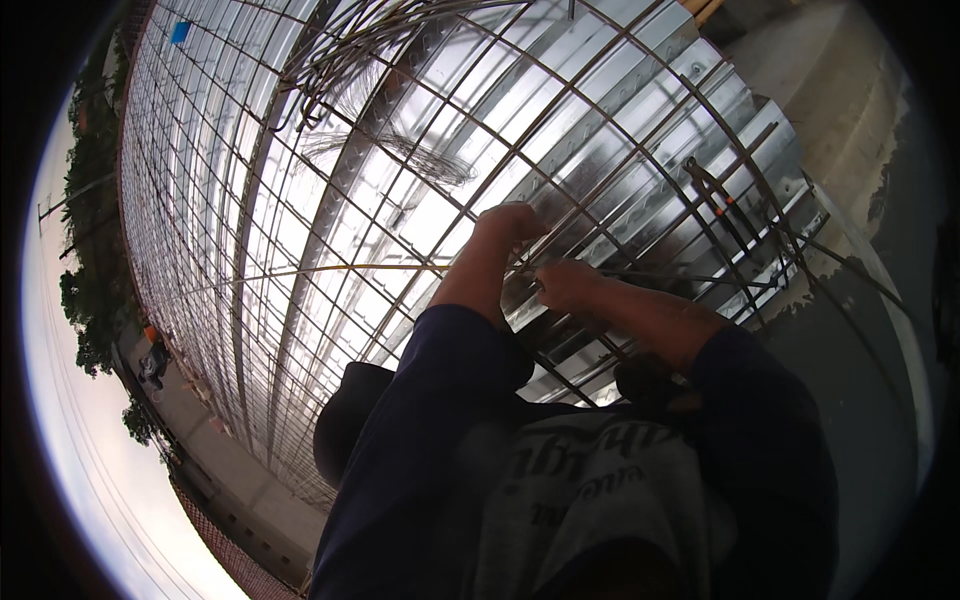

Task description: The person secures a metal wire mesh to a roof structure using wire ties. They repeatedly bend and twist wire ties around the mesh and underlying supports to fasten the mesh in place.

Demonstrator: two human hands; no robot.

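Observation:
My left hand (512,222) is curled closed just above a crossing of the steel rebar mesh (575,90). My right hand (566,284) is closed too, a little nearer and to the right, its fingers by the same bars. What either hand grips is too dark and small to make out. From the left, a thin yellowish strip (370,267), like a tape measure blade, runs across the mesh to beside my left wrist. A pair of pliers or nippers (722,200) with dark and orange handles rests on the mesh to the right.
Shiny corrugated metal decking (500,95) lies under the mesh. Loose tie wire (430,162) and a bundle of bent bars (340,60) sit on top farther away. Bar ends stick out over the decking's right edge, beside a concrete surface (830,100). A blue piece (180,32) is far left.

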